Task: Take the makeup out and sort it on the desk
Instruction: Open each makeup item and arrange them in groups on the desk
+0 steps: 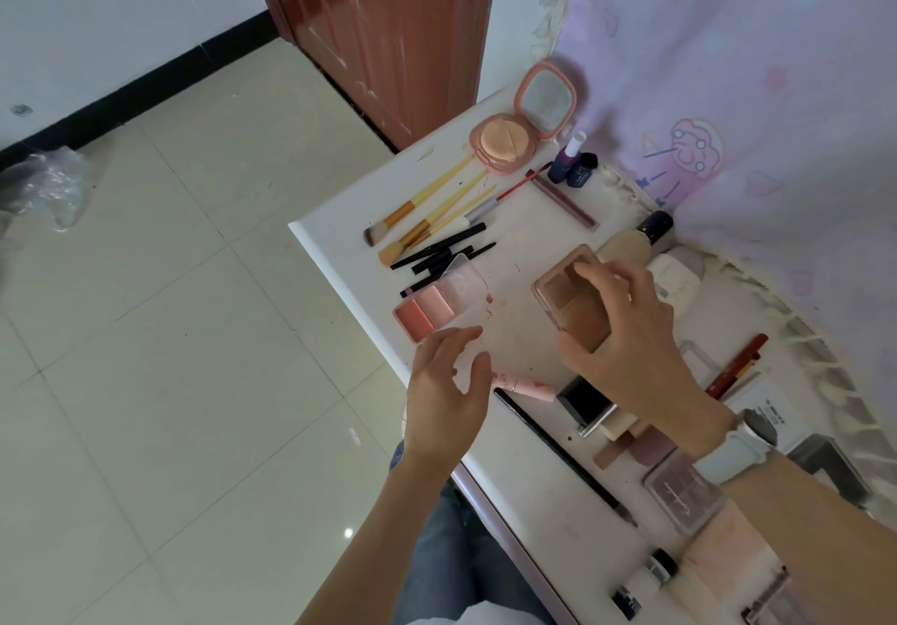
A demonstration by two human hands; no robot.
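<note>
Head view: right hand (pixel 626 333) pinches the brown palette (pixel 568 299); left hand (pixel 449 391) hovers, grip apparently spread.

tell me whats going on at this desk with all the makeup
A person is sorting makeup on a white desk. Their right hand grips a brown rectangular contour palette just above the desk. The left hand hovers open near a pink blush palette with a clear lid. Yellow-handled brushes, black pencils and an open pink powder compact already lie grouped at the far end.
</note>
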